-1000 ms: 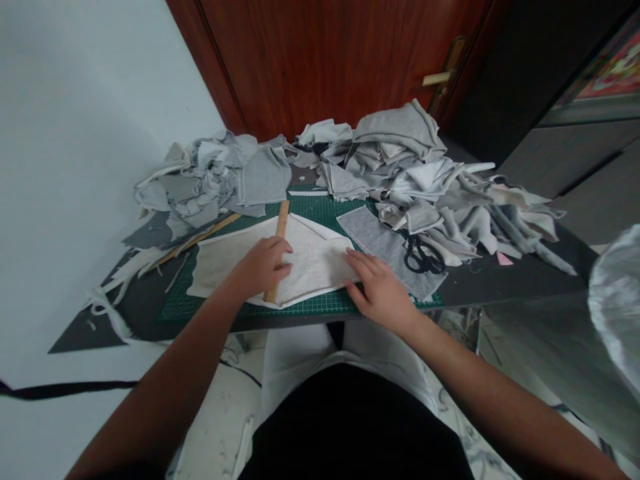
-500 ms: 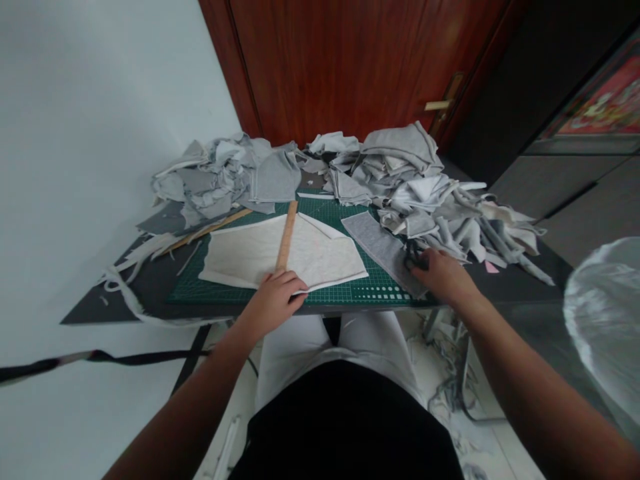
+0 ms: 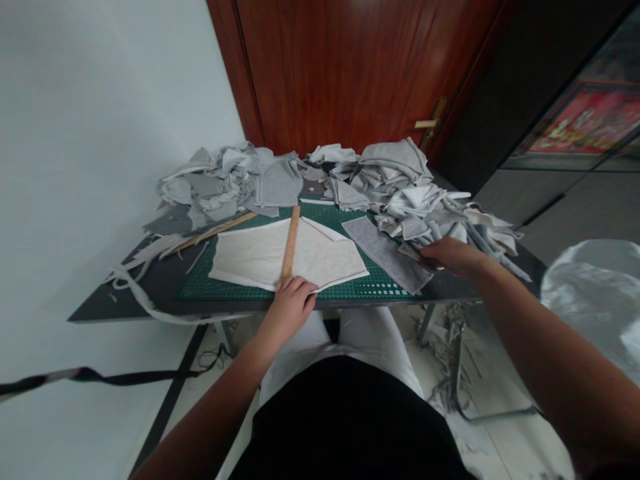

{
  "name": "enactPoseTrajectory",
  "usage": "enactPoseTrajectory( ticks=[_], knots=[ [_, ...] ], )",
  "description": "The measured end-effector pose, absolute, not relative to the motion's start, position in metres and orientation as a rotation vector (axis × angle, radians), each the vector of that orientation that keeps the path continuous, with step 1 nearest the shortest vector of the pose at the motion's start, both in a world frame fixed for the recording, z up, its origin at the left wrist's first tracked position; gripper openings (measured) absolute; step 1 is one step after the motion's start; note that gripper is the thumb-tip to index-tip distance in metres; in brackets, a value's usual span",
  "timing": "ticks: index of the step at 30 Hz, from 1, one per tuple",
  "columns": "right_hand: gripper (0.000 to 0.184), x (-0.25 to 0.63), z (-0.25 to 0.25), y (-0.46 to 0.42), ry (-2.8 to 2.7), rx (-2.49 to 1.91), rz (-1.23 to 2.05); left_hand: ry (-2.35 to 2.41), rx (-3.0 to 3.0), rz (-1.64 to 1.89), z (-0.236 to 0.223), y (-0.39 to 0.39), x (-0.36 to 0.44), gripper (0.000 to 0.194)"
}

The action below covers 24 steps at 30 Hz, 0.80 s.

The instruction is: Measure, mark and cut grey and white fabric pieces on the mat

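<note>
My left hand (image 3: pixel 293 303) is closed on the near end of a wooden ruler (image 3: pixel 290 243). The ruler lies lengthwise across a white fabric piece (image 3: pixel 250 257) spread on a green cutting mat (image 3: pixel 370 288). My right hand (image 3: pixel 450 255) is out to the right at the edge of the scrap pile, fingers curled over the spot where black scissors lay. Only a dark sliver of the scissors shows under the fingers. A grey fabric strip (image 3: pixel 383 250) lies between the white piece and my right hand.
Heaps of grey and white fabric scraps (image 3: pixel 230 183) (image 3: pixel 415 193) fill the back of the dark table (image 3: pixel 145 293). A second wooden stick (image 3: pixel 215 231) lies at left. A red-brown door (image 3: pixel 350 67) stands behind. A shiny plastic bag (image 3: pixel 595 293) is at right, scraps on the floor.
My right hand left the white fabric and went right to the scissors, which it now covers. My left hand slid down to the ruler's near end. My head pulled back.
</note>
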State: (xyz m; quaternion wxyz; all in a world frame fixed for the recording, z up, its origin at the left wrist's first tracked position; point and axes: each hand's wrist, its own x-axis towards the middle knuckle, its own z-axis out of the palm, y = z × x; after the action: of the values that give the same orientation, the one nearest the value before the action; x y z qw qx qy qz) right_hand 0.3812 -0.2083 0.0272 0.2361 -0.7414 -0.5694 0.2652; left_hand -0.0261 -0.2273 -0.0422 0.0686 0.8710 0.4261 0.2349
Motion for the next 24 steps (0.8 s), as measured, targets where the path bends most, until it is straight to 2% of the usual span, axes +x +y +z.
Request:
enactPoseTrajectory(
  ticks=[4, 8, 11, 18, 24],
  knots=[
    [0.028, 0.37, 0.023, -0.243, -1.256, -1.77, 1.04, 1.262, 2.635, 0.75, -0.045, -0.225, -0.013, 0.014],
    [0.048, 0.338, 0.015, -0.282, -1.08, -1.563, 1.205, 1.201, 2.69, 0.703, -0.043, -0.215, 0.014, 0.016],
    [0.055, 0.303, 0.013, -0.307, -1.032, -1.489, 1.321, 1.19, 2.712, 0.656, -0.038, -0.213, 0.029, 0.016],
    [0.05, 0.232, 0.009, -0.353, -0.954, -1.358, 1.745, 1.54, 2.636, 0.69, -0.037, -0.233, 0.023, 0.01],
    [0.036, 0.214, 0.003, -0.372, -0.857, -1.521, 1.873, 1.548, 2.592, 0.695, -0.038, -0.238, 0.013, 0.004]
  ],
)
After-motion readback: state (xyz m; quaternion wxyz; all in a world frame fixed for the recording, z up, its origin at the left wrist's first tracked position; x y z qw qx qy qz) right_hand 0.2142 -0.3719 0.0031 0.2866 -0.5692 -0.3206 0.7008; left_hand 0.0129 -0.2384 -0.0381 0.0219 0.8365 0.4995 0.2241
